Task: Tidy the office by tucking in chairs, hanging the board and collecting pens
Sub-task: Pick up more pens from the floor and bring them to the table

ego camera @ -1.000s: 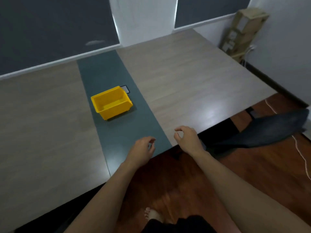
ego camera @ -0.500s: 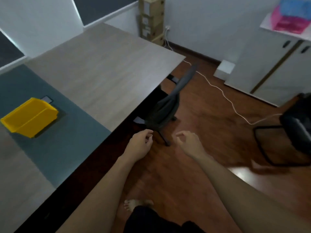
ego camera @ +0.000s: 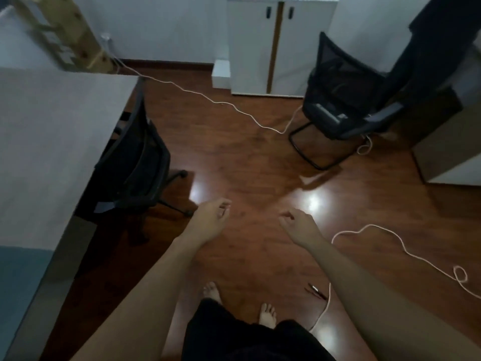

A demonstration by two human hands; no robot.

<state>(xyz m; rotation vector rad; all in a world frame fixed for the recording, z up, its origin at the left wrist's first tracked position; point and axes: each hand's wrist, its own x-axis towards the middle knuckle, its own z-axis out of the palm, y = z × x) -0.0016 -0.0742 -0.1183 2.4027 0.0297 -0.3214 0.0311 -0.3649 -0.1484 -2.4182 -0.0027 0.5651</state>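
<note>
Your left hand [ego camera: 208, 221] and right hand [ego camera: 299, 225] hang loosely curled and empty; the chair [ego camera: 341, 100] ahead of your right hand probably drags rather than rolls, so grip its stiff backrest top.

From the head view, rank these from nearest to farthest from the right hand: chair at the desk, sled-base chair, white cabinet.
From the right hand:
1. Chair at the desk, to its left, tucked partly under the desk edge.
2. Sled-base chair, ahead and to the right; close to the first, so that order is tentative.
3. White cabinet, farthest, against the back wall.
</note>
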